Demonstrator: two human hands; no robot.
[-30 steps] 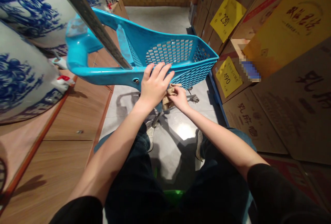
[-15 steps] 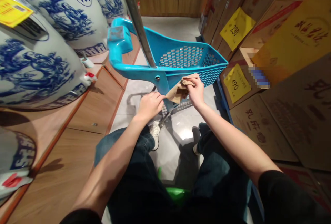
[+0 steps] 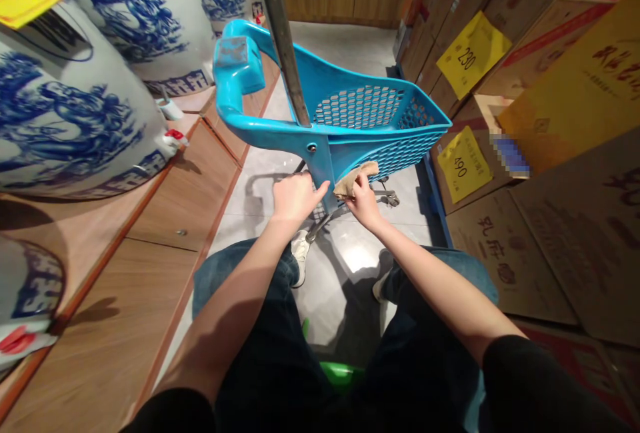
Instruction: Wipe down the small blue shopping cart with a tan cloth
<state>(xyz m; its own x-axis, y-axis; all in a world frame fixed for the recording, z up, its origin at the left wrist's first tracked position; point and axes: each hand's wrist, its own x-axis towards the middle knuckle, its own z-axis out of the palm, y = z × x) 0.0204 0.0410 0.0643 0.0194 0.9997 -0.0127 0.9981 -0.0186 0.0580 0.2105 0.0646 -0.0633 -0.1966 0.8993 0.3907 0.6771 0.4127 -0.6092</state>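
A blue plastic shopping cart (image 3: 280, 132) stands in front of me, its basket side full of holes. My right hand (image 3: 365, 206) is closed on a beige cloth (image 3: 350, 183), crumpled against the lower side of the basket by the blue upright bracket. My left hand (image 3: 296, 198) is at the other side of that bracket, fingers curled around its edge and thumb stretched toward the cloth. The left fingertips are hidden. A worn metal bar (image 3: 283, 40) rises from the cart.
Large blue-and-white porcelain jars (image 3: 75, 113) line a wooden cabinet (image 3: 170, 220) on the left. Cardboard cartons (image 3: 510, 253) with yellow price signs (image 3: 463, 165) are stacked on the right. Below me is a green seat edge (image 3: 343, 374); a caster wheel (image 3: 393, 200) shows beneath the basket.
My right hand has moved down and left with the cloth, now bunched closer to the bracket. My left thumb has come apart from the cloth's edge. The view has shifted slightly.
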